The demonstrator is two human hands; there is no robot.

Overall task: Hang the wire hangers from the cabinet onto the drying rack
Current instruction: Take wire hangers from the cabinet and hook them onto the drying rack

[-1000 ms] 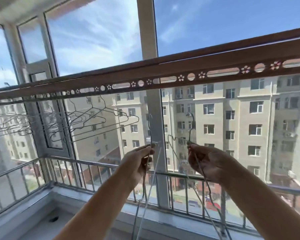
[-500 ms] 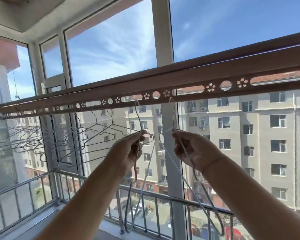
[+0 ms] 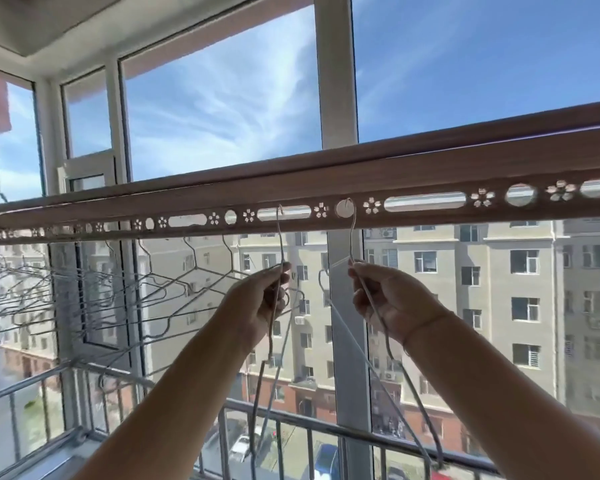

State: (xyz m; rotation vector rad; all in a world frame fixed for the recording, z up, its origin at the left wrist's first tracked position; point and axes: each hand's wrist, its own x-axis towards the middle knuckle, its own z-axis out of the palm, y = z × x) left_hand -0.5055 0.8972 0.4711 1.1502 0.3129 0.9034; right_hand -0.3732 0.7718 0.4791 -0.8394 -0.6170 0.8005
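Room: glazed balcony; white window post (image 3: 335, 81) upright at centre; blue sky with thin cloud above, beige building (image 3: 499, 271) beyond the glass; grey railing (image 3: 291, 415) along the foot of the windows.
Rack (image 3: 430, 174): brown bar across the whole view, rising toward the right; its lower band is pierced with round holes, long slots and flower cut-outs.
Hung hangers (image 3: 125, 289): row of wire hangers under the left half of the rack, hooks up, shoulders overlapping.
Left hanger (image 3: 280, 237): hook in a slot left of centre; neck near vertical; the body hangs down past the wrist, long axis roughly vertical.
Right hanger (image 3: 353, 237): hook in the round hole just right of that slot; neck near vertical; the body slants down and to the right along the forearm.
Left hand (image 3: 264, 306): raised below the rack; fingers curled, thumb and fingertips pinching the left hanger's neck.
Right hand (image 3: 388, 299): level with the left, near it but apart; thumb and forefinger pinch the right hanger's neck, the other fingers curled round the wire.
Between the hands: a further free hook; which hand holds its wire cannot be told.
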